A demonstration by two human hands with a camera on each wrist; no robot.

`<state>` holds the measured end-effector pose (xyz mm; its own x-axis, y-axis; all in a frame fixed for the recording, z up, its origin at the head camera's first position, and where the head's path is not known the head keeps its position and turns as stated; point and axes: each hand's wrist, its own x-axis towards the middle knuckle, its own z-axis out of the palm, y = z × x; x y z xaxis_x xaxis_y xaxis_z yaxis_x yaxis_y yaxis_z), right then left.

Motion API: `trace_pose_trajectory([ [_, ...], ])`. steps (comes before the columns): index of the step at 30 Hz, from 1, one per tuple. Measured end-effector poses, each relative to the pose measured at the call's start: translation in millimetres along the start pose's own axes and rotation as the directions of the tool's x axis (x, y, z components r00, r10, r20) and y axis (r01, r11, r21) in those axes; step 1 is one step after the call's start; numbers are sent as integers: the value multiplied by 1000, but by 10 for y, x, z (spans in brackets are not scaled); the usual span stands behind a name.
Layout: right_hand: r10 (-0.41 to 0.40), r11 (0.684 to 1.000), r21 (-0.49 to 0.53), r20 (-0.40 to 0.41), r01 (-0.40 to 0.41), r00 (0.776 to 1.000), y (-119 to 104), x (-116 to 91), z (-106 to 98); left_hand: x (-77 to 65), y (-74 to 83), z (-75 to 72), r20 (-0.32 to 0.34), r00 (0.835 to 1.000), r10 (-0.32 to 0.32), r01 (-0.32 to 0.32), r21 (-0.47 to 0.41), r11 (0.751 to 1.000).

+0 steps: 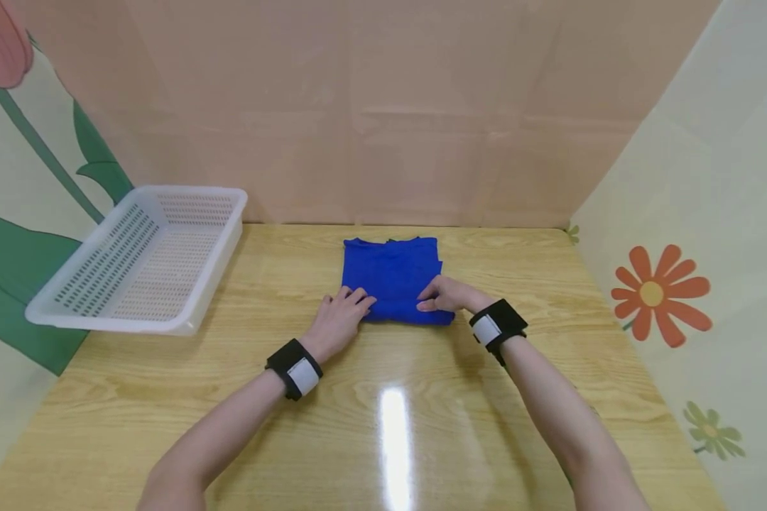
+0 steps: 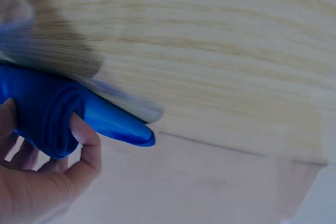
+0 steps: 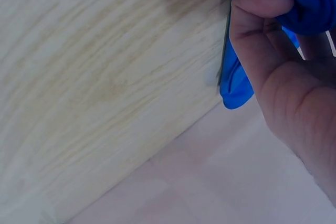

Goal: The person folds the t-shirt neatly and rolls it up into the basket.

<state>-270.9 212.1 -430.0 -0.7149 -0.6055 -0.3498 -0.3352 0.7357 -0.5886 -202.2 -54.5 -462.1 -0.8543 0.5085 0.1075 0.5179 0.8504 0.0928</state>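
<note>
A folded blue cloth (image 1: pixel 390 273) lies near the far side of the table, its near edge turned into a thick roll. At the roll's left end, my left hand (image 1: pixel 340 321) curls its fingers and thumb around it. The left wrist view shows the spiral layers of this rolled end (image 2: pixel 65 121) between the fingers. My right hand (image 1: pixel 452 292) grips the roll's other end. In the right wrist view its index finger bends over the bunched blue fabric (image 3: pixel 312 9); part of that hand is cut off by the frame. The cloth's far part lies flat.
A white perforated plastic basket (image 1: pixel 185 273) stands at the table's left. The wooden table (image 1: pixel 383 454) meets a pinkish backdrop (image 1: pixel 383 156) behind the cloth. Flower-printed sheets (image 1: pixel 729 213) flank both sides.
</note>
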Motion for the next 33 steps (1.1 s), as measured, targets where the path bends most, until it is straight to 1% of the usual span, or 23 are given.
trace_pose_trajectory([
  [4,18,1000,-14,-60,-19,998,-12,-26,70,66,-61,-4,46,999,3,0,-68,998],
  [7,26,999,-32,-124,-30,992,-53,-69,142,114,-108,-7,64,998,1,7,-129,992],
  [9,3,998,-63,-181,-15,983,-82,-100,196,142,-135,-8,64,998,-1,11,-163,987],
  [11,-24,995,-99,-244,0,969,-115,-139,247,167,-156,-9,56,998,1,10,-192,981],
  [13,-61,987,-162,-305,11,950,-143,-176,297,187,-169,-8,46,999,13,-3,-202,979],
  [15,-92,970,-244,-353,3,931,-152,-198,356,206,-174,-6,39,999,25,-17,-206,978],
  [17,-106,950,-313,-391,-23,914,-159,-213,416,226,-174,-7,44,999,28,-17,-219,975],
  [19,-118,926,-372,-427,-55,897,-146,-209,479,243,-170,-12,61,998,17,-2,-235,972],
  [22,-146,904,-421,-479,-80,866,-129,-198,549,270,-167,-19,98,995,-23,47,-245,968],
  [24,-163,896,-436,-506,-88,847,-112,-181,577,286,-170,-20,119,992,-50,77,-240,968],
  [27,-183,896,-437,-532,-83,826,-100,-160,595,312,-179,-16,138,987,-79,110,-231,967],
  [30,-187,908,-414,-550,-70,814,-83,-130,592,338,-183,-11,153,984,-95,128,-226,966],
  [33,-174,928,-368,-557,-54,812,-68,-81,571,334,-183,7,138,985,-106,134,-216,967],
])
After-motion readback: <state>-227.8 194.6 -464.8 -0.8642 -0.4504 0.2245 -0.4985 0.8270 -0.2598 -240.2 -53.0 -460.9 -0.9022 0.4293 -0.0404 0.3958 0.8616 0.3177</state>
